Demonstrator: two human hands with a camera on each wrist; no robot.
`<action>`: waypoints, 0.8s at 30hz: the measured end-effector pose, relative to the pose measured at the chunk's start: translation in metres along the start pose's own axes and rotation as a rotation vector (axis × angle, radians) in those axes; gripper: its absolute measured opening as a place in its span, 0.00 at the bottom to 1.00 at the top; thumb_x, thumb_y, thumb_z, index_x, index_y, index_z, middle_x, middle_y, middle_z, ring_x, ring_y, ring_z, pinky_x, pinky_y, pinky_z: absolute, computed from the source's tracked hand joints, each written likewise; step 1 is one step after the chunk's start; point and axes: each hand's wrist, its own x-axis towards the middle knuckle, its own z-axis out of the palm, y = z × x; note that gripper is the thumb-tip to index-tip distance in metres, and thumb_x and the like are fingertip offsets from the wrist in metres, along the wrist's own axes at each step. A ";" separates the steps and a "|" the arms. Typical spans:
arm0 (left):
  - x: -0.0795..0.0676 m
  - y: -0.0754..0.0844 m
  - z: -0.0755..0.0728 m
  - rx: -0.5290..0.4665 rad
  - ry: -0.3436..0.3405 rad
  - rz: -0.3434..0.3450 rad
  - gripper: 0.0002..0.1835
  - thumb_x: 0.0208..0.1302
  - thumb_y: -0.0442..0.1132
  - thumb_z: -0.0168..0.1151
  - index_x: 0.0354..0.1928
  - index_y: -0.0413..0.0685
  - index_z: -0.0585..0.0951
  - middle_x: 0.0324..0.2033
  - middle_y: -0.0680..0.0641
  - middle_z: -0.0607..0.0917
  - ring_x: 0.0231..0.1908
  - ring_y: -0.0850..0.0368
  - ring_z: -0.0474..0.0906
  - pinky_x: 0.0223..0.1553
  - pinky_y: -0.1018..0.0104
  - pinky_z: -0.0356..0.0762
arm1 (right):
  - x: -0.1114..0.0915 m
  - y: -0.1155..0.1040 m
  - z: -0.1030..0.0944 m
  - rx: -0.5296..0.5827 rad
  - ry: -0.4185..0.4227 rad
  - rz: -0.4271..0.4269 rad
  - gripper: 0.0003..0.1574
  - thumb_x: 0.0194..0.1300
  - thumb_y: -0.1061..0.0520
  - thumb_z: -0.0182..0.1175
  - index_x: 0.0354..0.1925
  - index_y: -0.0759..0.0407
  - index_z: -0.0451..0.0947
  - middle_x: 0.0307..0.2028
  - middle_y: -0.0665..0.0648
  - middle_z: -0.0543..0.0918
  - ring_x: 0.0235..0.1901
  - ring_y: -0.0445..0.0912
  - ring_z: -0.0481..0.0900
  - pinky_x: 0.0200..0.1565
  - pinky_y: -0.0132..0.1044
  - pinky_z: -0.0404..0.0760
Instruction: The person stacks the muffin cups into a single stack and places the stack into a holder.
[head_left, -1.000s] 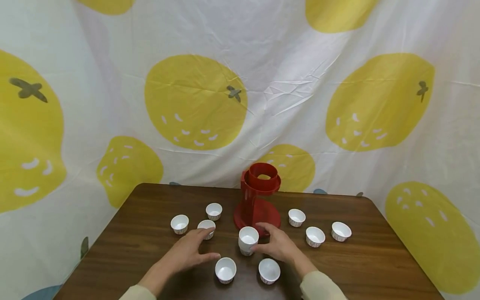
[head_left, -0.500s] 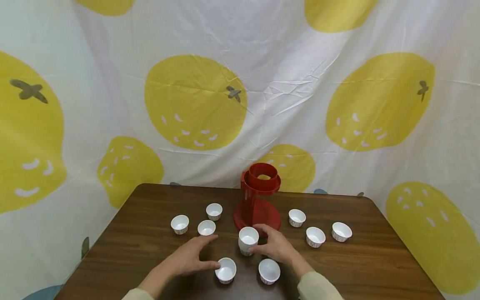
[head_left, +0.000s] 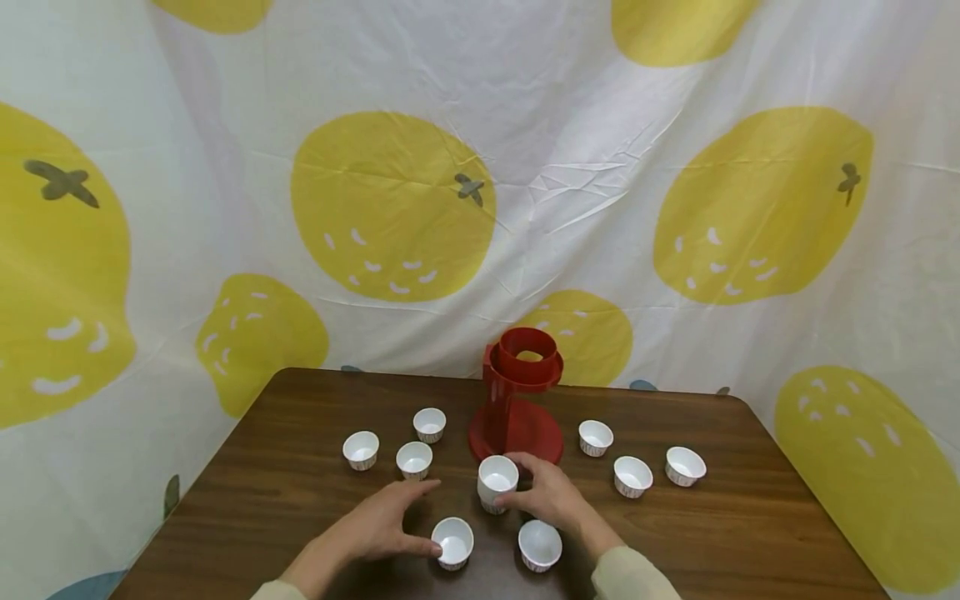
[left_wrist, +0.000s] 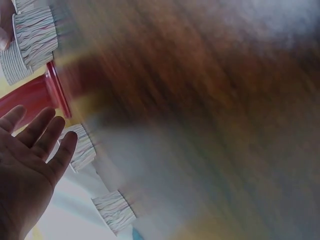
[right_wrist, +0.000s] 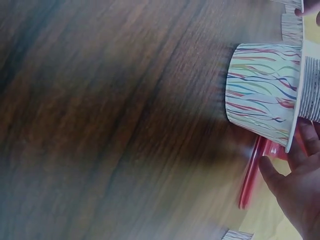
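- A stack of white cups (head_left: 495, 483) is standing upright, mouths up, on the dark wooden table (head_left: 255, 500), marking the centre of the clock, with 12 at the far edge
- The right hand (head_left: 547, 500) is reaching in from 4 o'clock, its thumb and fingers pinching the stack's side
- The left hand (head_left: 378, 518) is hovering at 8 o'clock, fingers spread, its thumb tip overlapping the rim of the front-left cup (head_left: 455, 540) at 7 o'clock, whether in contact being unclear
- The front-right cup (head_left: 540, 546) is sitting at 5 o'clock, just beside the right hand
- A red stand (head_left: 498, 417) is rising behind the stack, between 12 and 1 o'clock
- Three left cups (head_left: 414, 460) are resting between 9 and 10 o'clock, three right cups (head_left: 633, 477) between 2 and 3
- A lemon-print cloth (head_left: 577, 125) is hanging beyond at 12 o'clock
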 end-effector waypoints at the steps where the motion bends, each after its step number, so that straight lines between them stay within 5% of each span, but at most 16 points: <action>1: 0.000 0.000 0.000 -0.002 -0.003 0.006 0.49 0.50 0.64 0.74 0.68 0.42 0.70 0.62 0.40 0.75 0.62 0.40 0.70 0.61 0.43 0.67 | 0.000 0.000 0.000 -0.003 0.001 0.002 0.40 0.52 0.46 0.77 0.59 0.59 0.76 0.51 0.54 0.82 0.54 0.54 0.78 0.56 0.55 0.73; 24: 0.005 0.000 0.018 0.074 0.017 0.223 0.41 0.46 0.57 0.79 0.58 0.41 0.77 0.50 0.47 0.82 0.52 0.56 0.76 0.55 0.60 0.73 | -0.006 0.005 -0.001 0.051 0.000 0.052 0.39 0.52 0.46 0.77 0.59 0.58 0.77 0.49 0.53 0.83 0.52 0.55 0.79 0.53 0.55 0.75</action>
